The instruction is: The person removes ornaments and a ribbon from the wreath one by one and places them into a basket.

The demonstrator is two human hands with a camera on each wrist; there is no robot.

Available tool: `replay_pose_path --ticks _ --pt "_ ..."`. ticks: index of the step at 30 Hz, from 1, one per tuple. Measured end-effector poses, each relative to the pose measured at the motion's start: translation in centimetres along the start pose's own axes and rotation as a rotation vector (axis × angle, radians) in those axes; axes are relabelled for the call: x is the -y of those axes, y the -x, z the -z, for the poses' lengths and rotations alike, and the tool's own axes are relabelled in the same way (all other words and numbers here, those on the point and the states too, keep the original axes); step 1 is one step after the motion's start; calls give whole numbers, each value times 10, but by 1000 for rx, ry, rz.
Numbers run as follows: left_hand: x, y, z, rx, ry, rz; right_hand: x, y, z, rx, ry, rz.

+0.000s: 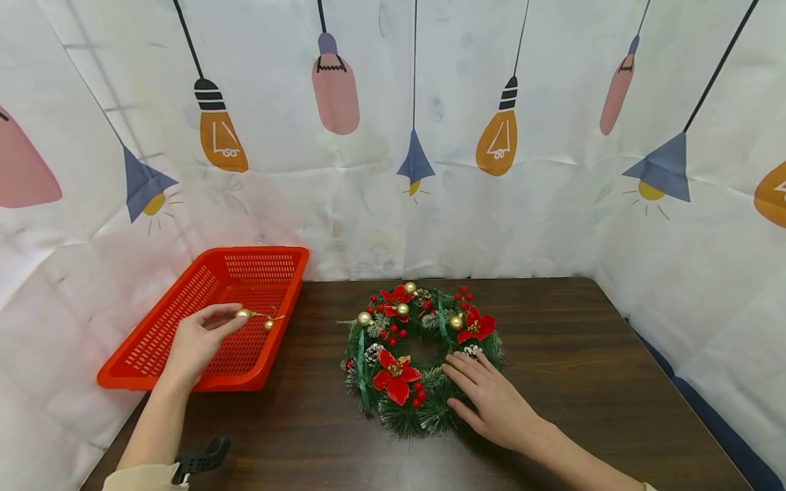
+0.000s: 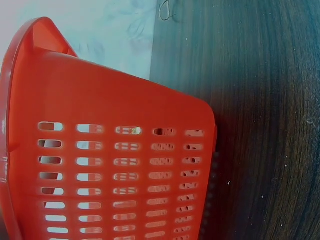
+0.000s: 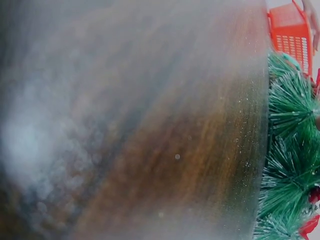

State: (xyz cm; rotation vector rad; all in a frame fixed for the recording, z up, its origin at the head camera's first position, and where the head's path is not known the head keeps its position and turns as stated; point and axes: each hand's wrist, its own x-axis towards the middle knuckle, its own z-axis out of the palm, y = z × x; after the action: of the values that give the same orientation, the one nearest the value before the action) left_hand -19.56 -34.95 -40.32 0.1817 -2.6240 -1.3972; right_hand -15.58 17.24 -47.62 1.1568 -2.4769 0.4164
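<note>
My left hand [image 1: 198, 341] is over the red plastic basket [image 1: 112, 372], pinching a small gold bauble [image 1: 244, 314] between thumb and fingers. A gold string runs from that bauble, and a second gold bauble [image 1: 268, 325] shows just right of it. On the right, my right hand [image 1: 488, 402] rests with straight, spread fingers on the near right side of a green Christmas wreath [image 1: 402, 417]. The wreath lies flat and carries red poinsettias [image 1: 396, 376], red berries, pine cones and several gold balls. Neither hand's grip shows in the wrist views.
A dark wooden table [image 1: 571, 354] bears the wreath, and the basket stands at its left edge. Behind them hangs a white curtain [image 1: 362, 225] printed with lamps. A black wrist strap [image 1: 202, 458] juts out near the left sleeve.
</note>
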Motion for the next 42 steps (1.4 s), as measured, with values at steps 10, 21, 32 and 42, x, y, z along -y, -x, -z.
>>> replay_pose_path --ticks 10,21,32,42 --pt "-3 2 1 25 -10 -17 1 1 0 17 -1 -6" --pt "-21 3 -5 65 23 -81 -1 2 -1 21 0 -13" --pt "-45 3 -23 99 75 -179 -1 2 -2 -2 -19 2" --pt "-66 2 -55 134 131 -205 -1 2 -2 0 -4 4"
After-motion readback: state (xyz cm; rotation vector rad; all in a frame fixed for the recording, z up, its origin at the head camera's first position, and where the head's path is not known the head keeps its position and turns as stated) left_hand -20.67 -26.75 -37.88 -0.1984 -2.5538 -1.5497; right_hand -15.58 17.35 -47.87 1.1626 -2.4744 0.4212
